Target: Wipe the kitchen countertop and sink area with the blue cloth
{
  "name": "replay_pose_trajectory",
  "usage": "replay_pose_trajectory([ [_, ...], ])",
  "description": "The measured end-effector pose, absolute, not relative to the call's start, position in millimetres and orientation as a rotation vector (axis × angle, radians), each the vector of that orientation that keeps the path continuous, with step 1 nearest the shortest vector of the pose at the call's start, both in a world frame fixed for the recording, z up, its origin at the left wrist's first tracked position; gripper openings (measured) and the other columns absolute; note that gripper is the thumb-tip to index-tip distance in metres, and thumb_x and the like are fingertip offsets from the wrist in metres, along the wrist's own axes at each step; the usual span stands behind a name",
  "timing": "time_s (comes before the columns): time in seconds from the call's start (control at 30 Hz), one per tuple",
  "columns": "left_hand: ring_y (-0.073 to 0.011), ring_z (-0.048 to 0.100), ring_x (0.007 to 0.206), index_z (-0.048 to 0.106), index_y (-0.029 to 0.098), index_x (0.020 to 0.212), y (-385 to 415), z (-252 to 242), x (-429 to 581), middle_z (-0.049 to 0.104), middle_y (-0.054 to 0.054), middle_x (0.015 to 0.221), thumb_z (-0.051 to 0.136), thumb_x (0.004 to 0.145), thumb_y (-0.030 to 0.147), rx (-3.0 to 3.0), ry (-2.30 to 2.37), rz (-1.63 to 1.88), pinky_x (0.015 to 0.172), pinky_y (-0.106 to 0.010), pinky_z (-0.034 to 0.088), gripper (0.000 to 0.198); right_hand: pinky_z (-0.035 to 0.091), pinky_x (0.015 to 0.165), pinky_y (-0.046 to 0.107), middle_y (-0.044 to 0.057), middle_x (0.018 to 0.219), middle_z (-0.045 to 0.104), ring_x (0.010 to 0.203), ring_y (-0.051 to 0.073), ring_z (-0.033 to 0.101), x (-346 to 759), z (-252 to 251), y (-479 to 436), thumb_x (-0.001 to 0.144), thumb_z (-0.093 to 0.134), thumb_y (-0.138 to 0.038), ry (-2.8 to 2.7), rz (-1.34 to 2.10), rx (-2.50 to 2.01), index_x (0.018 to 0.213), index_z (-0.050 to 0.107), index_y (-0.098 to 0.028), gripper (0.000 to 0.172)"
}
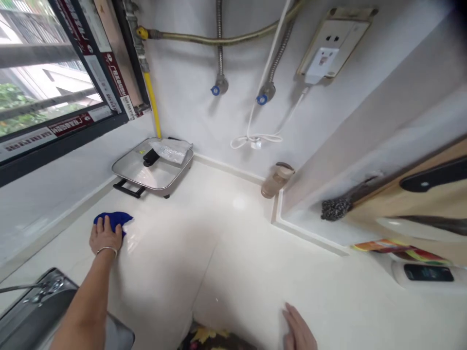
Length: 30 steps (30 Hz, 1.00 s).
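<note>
My left hand (105, 236) presses on a dark blue cloth (116, 218) against the white countertop (182, 233). The fingers lie over the cloth, and its bunched edge sticks out to the right of them. Just beyond stands an electric pan with a glass lid (146, 167), apart from the hand. At the bottom edge, my right hand (299, 330) rests near or on the countertop with its fingers stretched out. It holds nothing that shows, and part of it is cut off by the frame.
A sink (32, 316) lies at the lower left, beneath the left arm. A plastic bag (171, 150) rests on the pan lid. A brown jar (277, 181) stands in the back corner. Knives, a steel scrubber (334, 209) and a white device (426, 274) are at the right.
</note>
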State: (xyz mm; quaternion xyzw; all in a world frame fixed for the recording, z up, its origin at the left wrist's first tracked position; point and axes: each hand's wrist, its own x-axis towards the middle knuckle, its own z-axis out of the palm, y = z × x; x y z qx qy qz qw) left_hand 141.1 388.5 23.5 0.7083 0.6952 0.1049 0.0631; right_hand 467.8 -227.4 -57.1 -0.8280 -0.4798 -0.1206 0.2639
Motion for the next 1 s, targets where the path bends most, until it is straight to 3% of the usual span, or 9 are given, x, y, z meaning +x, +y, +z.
replay_pose_trajectory([
  [0.13,-0.0355,0.024,0.148,0.032,0.008,0.151,344.8,19.4,137.5,0.028,-0.017,0.161,0.031,0.092,0.052,2.288,1.949,0.332,0.121,-0.051,0.022,0.074,0.053,0.1,0.056,0.011,0.144,0.053,0.13,0.031,0.054,453.9,-49.4,-224.8,0.09,0.044,-0.019,-1.214,-0.223,-2.31,0.144,0.043,-0.025,0.055],
  [0.3,-0.0346,0.024,0.148,0.034,0.006,0.15,276.7,12.8,155.4,0.031,-0.018,0.159,0.03,0.093,0.052,2.619,1.528,0.399,0.122,-0.049,0.023,0.074,0.046,0.108,0.056,0.01,0.146,0.051,0.135,0.028,0.048,450.0,-40.6,-220.6,0.089,0.043,-0.016,-1.169,-0.165,-2.299,0.144,0.042,-0.025,0.055],
  [0.57,-0.0309,0.023,0.149,0.029,0.016,0.154,155.9,0.6,241.2,0.035,-0.014,0.158,0.04,0.094,0.039,2.894,0.851,0.414,0.119,-0.053,0.027,0.065,0.042,0.113,0.05,0.009,0.147,0.05,0.138,0.024,0.045,450.9,-35.2,-215.0,0.087,0.043,-0.011,-1.134,-0.175,-2.332,0.141,0.045,-0.022,0.055],
  [0.67,-0.0299,0.023,0.149,0.032,0.017,0.153,113.2,0.5,290.3,0.034,-0.011,0.159,0.039,0.094,0.035,2.923,0.631,0.353,0.12,-0.053,0.024,0.062,0.042,0.113,0.05,0.009,0.147,0.05,0.138,0.023,0.044,451.7,-34.8,-213.6,0.086,0.042,-0.009,-1.123,-0.181,-2.337,0.14,0.045,-0.021,0.055],
  [1.0,-0.031,0.017,0.151,0.026,0.022,0.155,-12.8,-4.2,433.2,0.024,-0.004,0.164,0.044,0.089,0.037,2.793,-0.023,0.204,0.122,-0.055,0.02,0.07,0.045,0.112,0.049,0.012,0.143,0.053,0.135,0.024,0.047,453.6,-36.4,-210.6,0.083,0.043,-0.008,-1.084,-0.257,-2.343,0.135,0.051,-0.018,0.054],
])
